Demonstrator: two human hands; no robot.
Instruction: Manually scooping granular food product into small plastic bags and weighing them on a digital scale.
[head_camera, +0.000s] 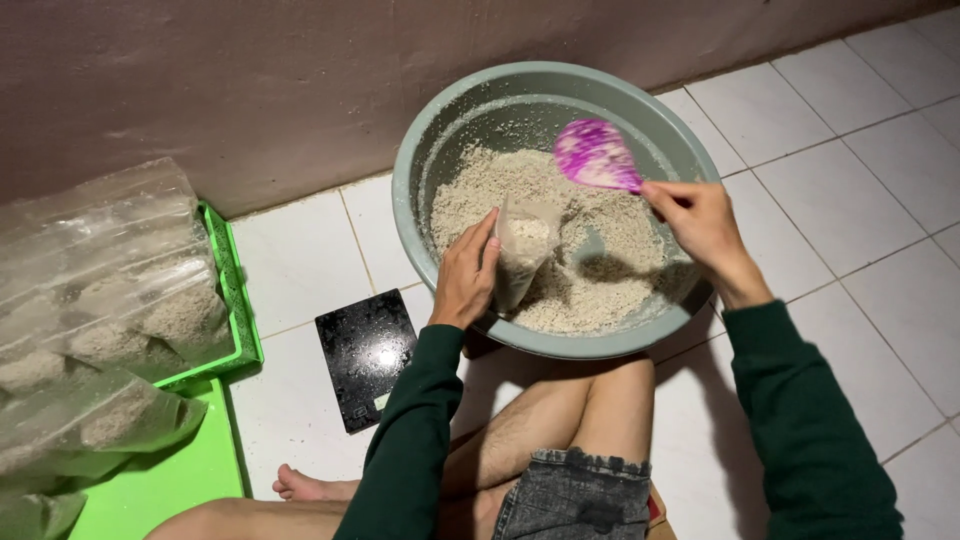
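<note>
A large grey-green basin (420, 160) sits on the white tiled floor, filled with pale grainy mix (600, 260). My left hand (465, 275) holds a small clear plastic bag (525, 250) upright inside the basin, partly filled with the mix. My right hand (705, 225) grips the handle of a purple-and-white scoop (597, 155), raised above the mix to the right of the bag. Both arms wear dark green sleeves.
A black flat kitchen scale (365, 355) lies on the floor left of my knee. A green tray (235, 300) at the left holds several filled clear bags (110, 300). A brown wall runs behind the basin. My bare legs are folded below.
</note>
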